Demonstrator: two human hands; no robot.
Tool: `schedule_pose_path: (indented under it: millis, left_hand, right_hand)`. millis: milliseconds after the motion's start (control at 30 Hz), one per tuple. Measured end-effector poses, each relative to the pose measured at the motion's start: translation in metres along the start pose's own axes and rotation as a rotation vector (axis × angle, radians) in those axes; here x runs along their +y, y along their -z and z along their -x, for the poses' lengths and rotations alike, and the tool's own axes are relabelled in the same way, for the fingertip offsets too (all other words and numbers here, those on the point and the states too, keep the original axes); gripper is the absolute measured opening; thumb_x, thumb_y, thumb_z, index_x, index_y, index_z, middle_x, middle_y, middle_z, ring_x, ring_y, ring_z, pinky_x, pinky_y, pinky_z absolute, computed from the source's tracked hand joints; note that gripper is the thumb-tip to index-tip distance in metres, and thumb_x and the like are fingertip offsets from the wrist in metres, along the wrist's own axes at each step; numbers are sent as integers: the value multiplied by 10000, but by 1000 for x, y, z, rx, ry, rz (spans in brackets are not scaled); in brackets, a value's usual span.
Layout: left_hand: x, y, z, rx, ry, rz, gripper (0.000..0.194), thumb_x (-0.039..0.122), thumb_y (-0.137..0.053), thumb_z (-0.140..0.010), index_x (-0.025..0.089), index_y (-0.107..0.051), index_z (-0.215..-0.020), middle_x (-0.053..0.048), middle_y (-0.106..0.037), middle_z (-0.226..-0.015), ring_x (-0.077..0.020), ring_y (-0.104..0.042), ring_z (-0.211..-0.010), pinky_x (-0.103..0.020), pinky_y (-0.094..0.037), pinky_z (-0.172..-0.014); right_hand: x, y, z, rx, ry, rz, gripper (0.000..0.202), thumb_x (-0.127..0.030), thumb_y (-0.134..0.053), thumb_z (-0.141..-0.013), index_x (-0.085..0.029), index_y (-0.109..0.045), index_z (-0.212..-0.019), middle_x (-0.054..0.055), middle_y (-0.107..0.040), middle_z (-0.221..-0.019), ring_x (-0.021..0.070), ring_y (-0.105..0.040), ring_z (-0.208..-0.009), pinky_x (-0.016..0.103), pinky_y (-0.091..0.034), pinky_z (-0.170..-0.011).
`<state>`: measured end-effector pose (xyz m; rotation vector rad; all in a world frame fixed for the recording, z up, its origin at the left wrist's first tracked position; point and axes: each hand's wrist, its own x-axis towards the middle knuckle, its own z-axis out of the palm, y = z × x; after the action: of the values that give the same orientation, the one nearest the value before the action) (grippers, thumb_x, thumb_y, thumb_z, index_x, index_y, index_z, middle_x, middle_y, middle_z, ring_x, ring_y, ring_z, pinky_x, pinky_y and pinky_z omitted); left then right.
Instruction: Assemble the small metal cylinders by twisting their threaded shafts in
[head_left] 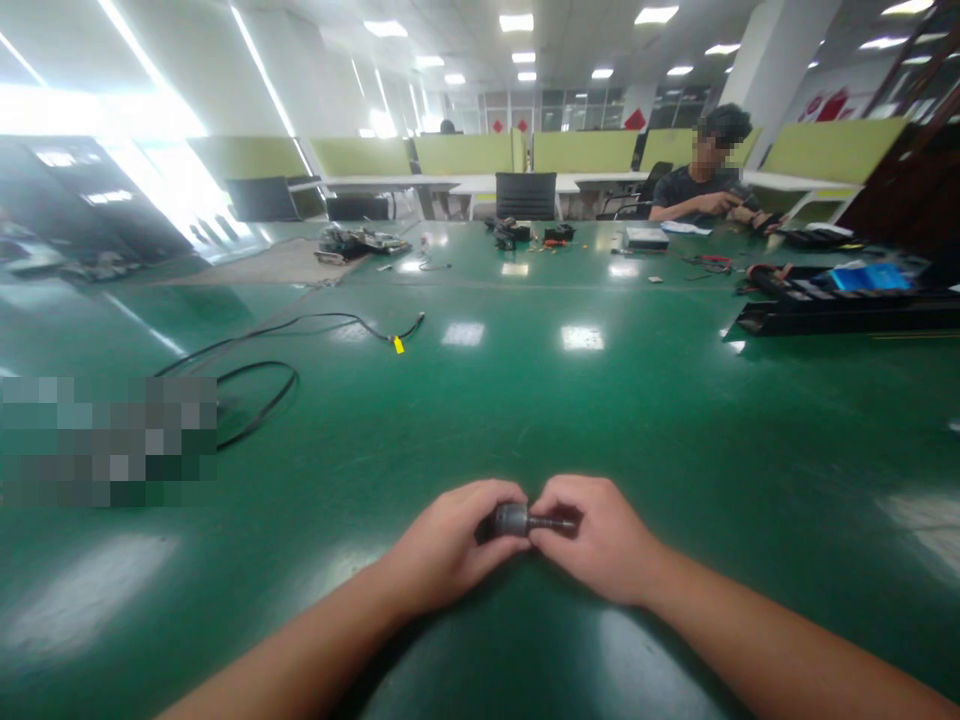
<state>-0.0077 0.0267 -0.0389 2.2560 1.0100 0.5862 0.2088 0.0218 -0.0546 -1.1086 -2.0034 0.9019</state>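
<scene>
Dark metal cylinder (512, 519) with threaded shaft (553, 522), at six o'clock: the left hand (450, 545) is clamped around the cylinder, the right hand (600, 545) pinches the shaft, over a green tabletop (465, 430). From the hands, a black cable (322, 316) with yellow tag (399, 345) lies at ten o'clock; farther off, a seated person (686, 195) at one.

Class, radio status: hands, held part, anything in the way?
Left hand holding dark metal cylinder. Right hand curled around its thin ridged shaft. Black cable, yellow tag, ahead left, clear of hands.
</scene>
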Motion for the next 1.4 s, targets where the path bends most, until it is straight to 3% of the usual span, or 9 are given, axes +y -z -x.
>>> schedule_pose_path:
  millis: [1400]
  left_hand:
    - [-4,6,0,56,14,-16,236,299,-670,-877,246,-625,-1103,-4,-694,-1048,-141,-638,-935,-256,-484,-863]
  right_hand:
    - [-2,3,0,7,-72,-13,28,-176,-692,-776,-188,-667,-772,-22,-642,-689,131,-562,-632,234,-379,-602]
